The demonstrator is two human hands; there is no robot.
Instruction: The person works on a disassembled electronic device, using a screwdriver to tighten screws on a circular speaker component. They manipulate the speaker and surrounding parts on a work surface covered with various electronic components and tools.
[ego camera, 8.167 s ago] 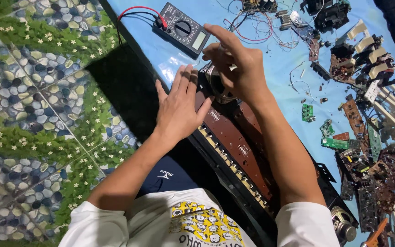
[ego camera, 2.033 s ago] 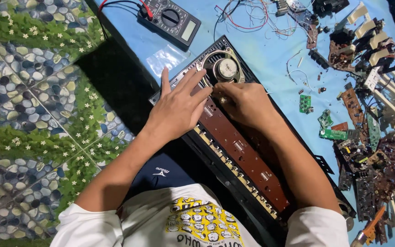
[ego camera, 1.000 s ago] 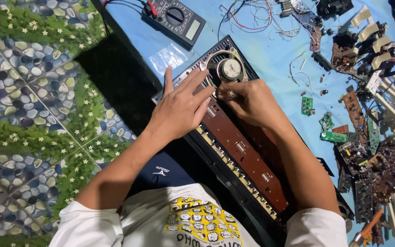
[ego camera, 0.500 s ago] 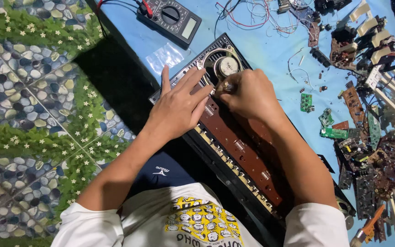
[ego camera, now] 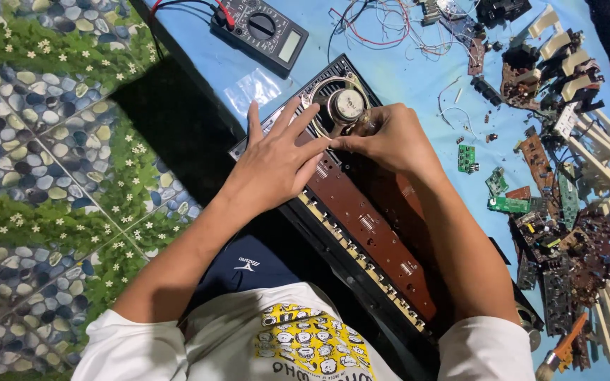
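Keyboard [ego camera: 368,233], opened, lies across the lap from 11 to 5 o'clock. Since a moment ago the right hand [ego camera: 390,137] has been closed onto a small part beside the speaker [ego camera: 344,106]; left hand [ego camera: 277,162] stays spread flat at its 9 o'clock.

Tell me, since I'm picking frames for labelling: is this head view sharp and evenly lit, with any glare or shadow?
Head view: sharp and evenly lit on the left hand, right hand and speaker; a dark shadow falls left of the opened keyboard; slight sheen on the plastic bag; edges bend slightly.
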